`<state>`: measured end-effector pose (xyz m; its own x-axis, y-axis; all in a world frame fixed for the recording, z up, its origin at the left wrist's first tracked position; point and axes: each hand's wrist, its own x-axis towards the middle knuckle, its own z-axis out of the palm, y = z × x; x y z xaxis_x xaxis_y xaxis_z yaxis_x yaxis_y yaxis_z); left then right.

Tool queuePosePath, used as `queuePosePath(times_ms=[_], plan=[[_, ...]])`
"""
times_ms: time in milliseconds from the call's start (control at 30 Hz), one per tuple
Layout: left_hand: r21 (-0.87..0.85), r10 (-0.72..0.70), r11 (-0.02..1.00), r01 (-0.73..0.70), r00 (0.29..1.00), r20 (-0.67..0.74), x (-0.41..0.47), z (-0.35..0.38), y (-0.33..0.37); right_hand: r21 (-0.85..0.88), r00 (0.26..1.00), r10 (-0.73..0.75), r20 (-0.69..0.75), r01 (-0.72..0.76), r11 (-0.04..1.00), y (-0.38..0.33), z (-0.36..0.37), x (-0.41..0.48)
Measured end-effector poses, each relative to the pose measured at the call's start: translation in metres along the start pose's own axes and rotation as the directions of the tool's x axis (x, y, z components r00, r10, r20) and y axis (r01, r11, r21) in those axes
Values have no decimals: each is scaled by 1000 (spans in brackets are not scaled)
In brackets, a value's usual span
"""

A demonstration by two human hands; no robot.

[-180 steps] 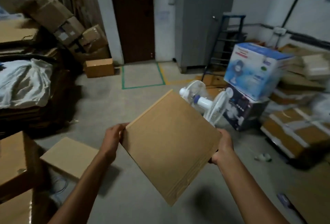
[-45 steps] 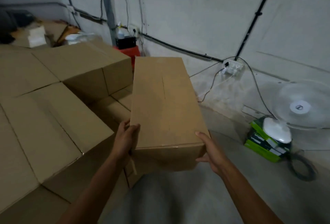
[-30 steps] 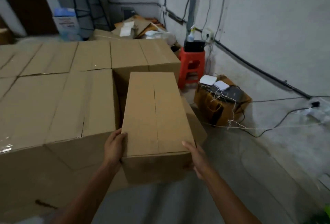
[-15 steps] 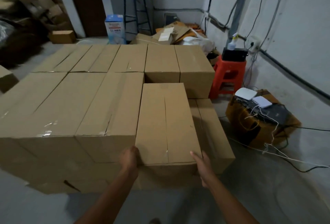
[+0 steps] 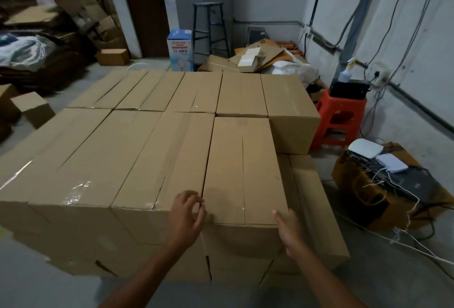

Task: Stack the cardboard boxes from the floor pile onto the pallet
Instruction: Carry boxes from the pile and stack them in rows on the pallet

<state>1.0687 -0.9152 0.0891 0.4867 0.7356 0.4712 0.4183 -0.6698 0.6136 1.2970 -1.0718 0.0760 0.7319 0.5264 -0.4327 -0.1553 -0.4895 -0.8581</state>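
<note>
Left grip [image 5: 188,211], fingers loosely spread, touches the near left corner of the box [image 5: 242,172]; right grip [image 5: 290,230] lies flat against its near right side. The box sits atop the stack [image 5: 98,160], long axis running away, equally near both.

Concrete floor [image 5: 49,288] carries the stacked cardboard boxes [image 5: 147,148], a red stool [image 5: 341,116] and a black stool [image 5: 211,30].
</note>
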Motion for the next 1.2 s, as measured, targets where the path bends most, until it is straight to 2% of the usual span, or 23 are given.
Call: queuePosePath(times_ms=[67, 100, 133, 167, 200, 267, 333, 400, 567, 867, 1200], plan=[[117, 116, 983, -139, 975, 187, 18, -4, -12, -282, 996, -82, -21, 73, 957, -5, 1, 10], [182, 141, 961, -209, 934, 327, 25, -4, -21, -491, 986, -164, -19, 133, 861, -7, 2, 13], [236, 141, 932, -277, 873, 466, 32, -6, -27, -677, 962, -273, 30, 220, 703, -7, 4, 16], [270, 127, 903, -335, 807, 576, 38, -6, -35, -790, 917, -377, 127, 324, 521, -8, 8, 17], [299, 113, 870, -392, 749, 653, 43, -5, -43, -832, 871, -428, 243, 414, 369, -8, 13, 16], [363, 85, 793, -489, 678, 730, 50, -1, -60, -856, 817, -428, 387, 491, 162, -9, 22, 16], [429, 41, 730, -532, 660, 750, 54, 2, -72, -875, 842, -322, 434, 479, 74, -12, 25, 19], [424, 43, 753, -503, 681, 731, 57, 7, -76, -893, 862, -288, 418, 448, 43, -16, 25, 22], [380, 95, 793, -476, 714, 694, 55, 15, -79, -910, 876, -300, 378, 410, 53, -28, 33, 25], [403, 90, 780, -479, 723, 685, 51, 16, -82, -923, 901, -271, 339, 374, 91, -39, 39, 24], [401, 129, 777, -486, 746, 654, 53, 19, -86, -925, 893, -314, 322, 367, 96, -30, 36, 25]])
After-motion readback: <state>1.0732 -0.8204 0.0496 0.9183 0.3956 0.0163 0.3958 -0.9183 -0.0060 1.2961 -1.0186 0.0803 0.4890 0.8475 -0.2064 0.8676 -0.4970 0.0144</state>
